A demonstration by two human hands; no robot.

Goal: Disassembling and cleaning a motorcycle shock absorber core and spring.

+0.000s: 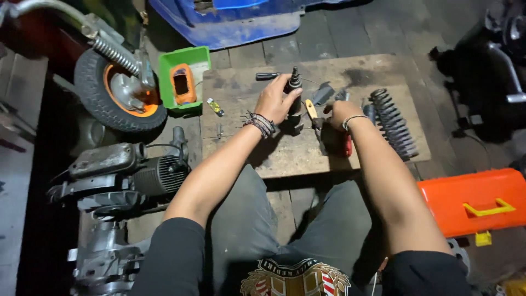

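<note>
Steadying the damper upright, mid-frame.
My left hand (272, 101) grips the damper (294, 87) firmly; my right hand (339, 112) is closed on the pliers (315, 115), keeping them square.

dark shock-absorber rod (294, 90), upright on wooden board (285, 151), gripped

A board (285, 153) lies ahead; coil spring (393, 124) on its right, wheel (118, 93) and engine (126, 175) left.

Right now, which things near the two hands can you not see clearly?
All in the head view:
- Dark upright part: lower half hidden by the left hand.
- Pliers: jaws lost in shadow beside the right hand.
- Small grey pieces: too dim to identify.
- Coil spring: plainly visible.
</note>
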